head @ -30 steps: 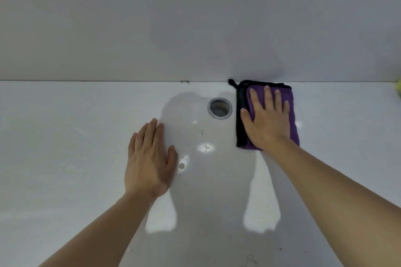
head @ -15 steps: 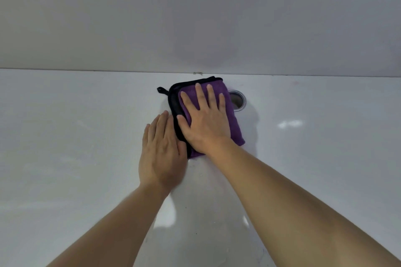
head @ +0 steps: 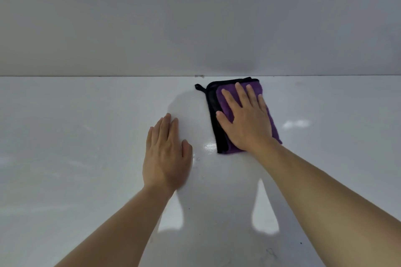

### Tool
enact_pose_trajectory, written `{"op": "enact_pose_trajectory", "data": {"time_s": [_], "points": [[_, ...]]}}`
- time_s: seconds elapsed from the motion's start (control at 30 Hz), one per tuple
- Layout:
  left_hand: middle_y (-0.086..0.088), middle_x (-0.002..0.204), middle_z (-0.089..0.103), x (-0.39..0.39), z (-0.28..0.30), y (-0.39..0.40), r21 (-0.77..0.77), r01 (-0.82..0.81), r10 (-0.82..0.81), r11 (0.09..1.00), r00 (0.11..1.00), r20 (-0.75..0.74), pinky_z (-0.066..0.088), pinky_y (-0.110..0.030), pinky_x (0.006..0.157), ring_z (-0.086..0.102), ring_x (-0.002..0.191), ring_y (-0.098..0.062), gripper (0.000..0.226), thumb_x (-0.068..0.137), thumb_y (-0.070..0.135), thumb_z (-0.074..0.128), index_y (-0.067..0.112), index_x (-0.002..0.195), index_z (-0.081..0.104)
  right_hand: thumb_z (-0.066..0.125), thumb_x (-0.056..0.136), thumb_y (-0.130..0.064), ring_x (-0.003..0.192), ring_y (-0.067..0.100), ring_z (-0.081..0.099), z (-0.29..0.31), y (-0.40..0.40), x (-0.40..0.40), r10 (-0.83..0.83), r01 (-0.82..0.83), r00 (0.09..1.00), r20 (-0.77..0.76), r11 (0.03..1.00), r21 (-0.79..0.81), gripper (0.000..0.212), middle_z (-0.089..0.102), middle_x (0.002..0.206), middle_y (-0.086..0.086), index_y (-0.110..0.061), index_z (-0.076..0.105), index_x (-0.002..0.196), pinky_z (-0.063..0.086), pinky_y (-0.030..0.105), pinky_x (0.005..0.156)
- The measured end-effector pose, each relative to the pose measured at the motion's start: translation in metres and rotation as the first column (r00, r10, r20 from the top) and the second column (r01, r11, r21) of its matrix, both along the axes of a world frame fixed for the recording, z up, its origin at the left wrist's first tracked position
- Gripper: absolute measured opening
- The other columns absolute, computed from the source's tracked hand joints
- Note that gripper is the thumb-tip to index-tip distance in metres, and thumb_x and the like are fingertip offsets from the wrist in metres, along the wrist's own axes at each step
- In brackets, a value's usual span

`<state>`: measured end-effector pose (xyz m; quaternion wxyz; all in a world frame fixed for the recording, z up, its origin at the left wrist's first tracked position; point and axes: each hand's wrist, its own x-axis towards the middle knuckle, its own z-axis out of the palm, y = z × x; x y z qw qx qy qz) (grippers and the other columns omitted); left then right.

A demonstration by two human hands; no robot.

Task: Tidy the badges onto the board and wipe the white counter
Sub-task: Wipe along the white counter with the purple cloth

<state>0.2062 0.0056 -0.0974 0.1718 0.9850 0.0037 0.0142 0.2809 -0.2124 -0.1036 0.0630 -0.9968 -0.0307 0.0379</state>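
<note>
Here, from the head camera looking down, two bare forearms reach over a glossy white counter (head: 76, 158) that meets a pale wall (head: 195, 17) at the back. The right hand (head: 247, 119) lies flat, fingers straight and spread, pressing down on a folded purple cloth (head: 274, 130) with a black edge; it pinches nothing. The cloth sits near the wall, its long axis running away from the person, and it lies directly beneath that hand, so the right hand is the one placed to wipe. The left hand (head: 167, 154) rests flat and relaxed on bare counter, just beside the cloth, holding nothing. No badges or board appear in this view.
</note>
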Motion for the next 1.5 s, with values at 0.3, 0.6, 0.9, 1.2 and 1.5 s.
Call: {"op": "enact_pose_trajectory", "data": {"time_s": [0.3, 0.6, 0.9, 1.2, 1.5], "points": [[-0.006, 0.168, 0.017, 0.0, 0.001, 0.002, -0.01, 0.014, -0.014, 1.0, 1.0, -0.011, -0.001, -0.035, 0.127, 0.009, 0.154, -0.022, 0.062, 0.1, 0.032, 0.035, 0.011, 0.158, 0.026, 0.01, 0.093, -0.074, 0.159, 0.027, -0.001, 0.0, -0.093, -0.019, -0.234, 0.234, 0.972, -0.007, 0.971, -0.041, 0.079, 0.003, 0.174, 0.003, -0.039, 0.008, 0.163, 0.001, 0.049, 0.128], [-0.007, 0.169, 0.011, 0.001, -0.004, 0.005, 0.0, 0.048, -0.048, 0.999, 0.998, -0.032, -0.003, -0.039, 0.126, 0.004, 0.155, -0.023, 0.065, 0.1, 0.035, 0.029, 0.011, 0.16, 0.021, 0.005, 0.094, -0.068, 0.159, 0.027, -0.007, 0.003, -0.112, -0.061, -0.287, 0.283, 0.957, -0.046, 0.956, -0.08, 0.077, -0.003, 0.173, 0.006, -0.036, 0.002, 0.164, -0.004, 0.047, 0.128], [-0.01, 0.168, 0.017, 0.0, -0.005, 0.004, 0.012, 0.061, -0.061, 0.998, 0.998, -0.009, 0.002, -0.043, 0.127, 0.01, 0.154, -0.026, 0.064, 0.099, 0.036, 0.029, 0.01, 0.158, 0.026, 0.006, 0.095, -0.065, 0.159, 0.029, -0.005, 0.007, -0.02, -0.1, -0.166, 0.163, 0.985, -0.045, 0.985, -0.053, 0.074, -0.001, 0.173, 0.007, -0.038, 0.003, 0.164, -0.001, 0.047, 0.129], [-0.011, 0.155, 0.041, -0.004, 0.001, 0.005, -0.077, 0.124, -0.116, 0.989, 0.988, 0.1, 0.017, -0.048, 0.123, 0.031, 0.144, -0.03, 0.046, 0.098, 0.024, 0.046, 0.02, 0.142, 0.055, 0.009, 0.097, -0.069, 0.159, 0.028, -0.013, 0.0, 0.027, -0.126, -0.025, 0.024, 0.998, -0.054, 1.0, -0.009, 0.071, -0.007, 0.173, 0.003, -0.042, 0.0, 0.162, -0.001, 0.049, 0.129], [-0.006, 0.148, 0.051, -0.04, 0.012, 0.0, -0.233, 0.098, -0.086, 0.968, 0.994, 0.061, 0.03, -0.041, 0.119, 0.037, 0.139, -0.026, 0.042, 0.094, 0.016, 0.054, 0.012, 0.135, 0.061, 0.006, 0.095, -0.074, 0.159, 0.025, -0.009, 0.0, -0.029, -0.14, -0.109, 0.109, 0.993, -0.036, 0.994, -0.006, 0.073, -0.005, 0.174, 0.0, -0.045, 0.003, 0.162, -0.001, 0.044, 0.129]]}}
